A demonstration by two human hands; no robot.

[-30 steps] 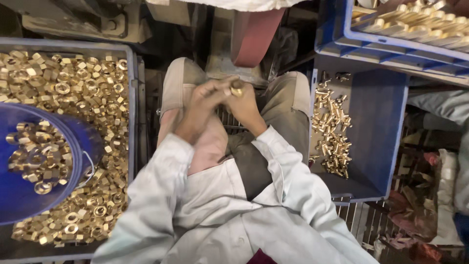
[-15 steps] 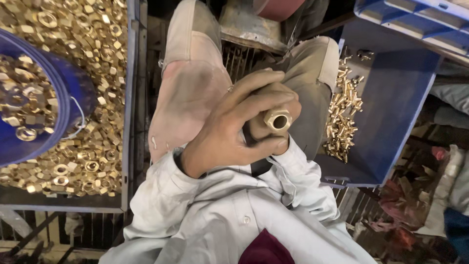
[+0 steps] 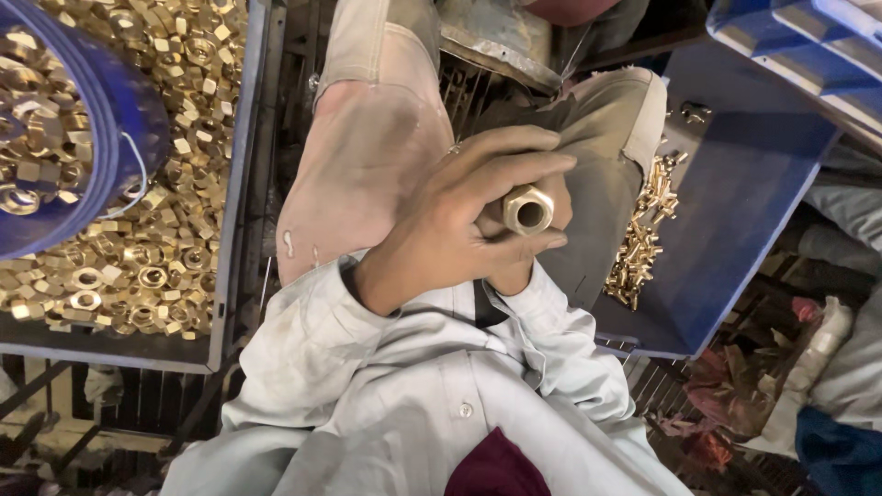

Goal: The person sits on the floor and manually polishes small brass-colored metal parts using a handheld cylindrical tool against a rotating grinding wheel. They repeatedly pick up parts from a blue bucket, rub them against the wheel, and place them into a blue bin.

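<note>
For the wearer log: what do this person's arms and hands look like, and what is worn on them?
Both hands are bare, with no gloves or rings visible. The left hand largely covers the right hand. Both arms wear long, loose, pale grey-white shirt sleeves, creased and slightly smudged, ending at the wrists.

A pale grey-white work shirt (image 3: 413, 404) is worn, long-sleeved and buttoned down the front — one small round button (image 3: 466, 410) is seen near the middle of the chest. The cloth is creased and marked with faint grey smudges. The cuffs are left loose at the wrists. Below the shirt front a dark maroon fabric (image 3: 496, 467) is glimpsed (its kind cannot be told). Beige trousers (image 3: 367, 156) are worn — dusty, darkened with grime over the thigh.
</note>
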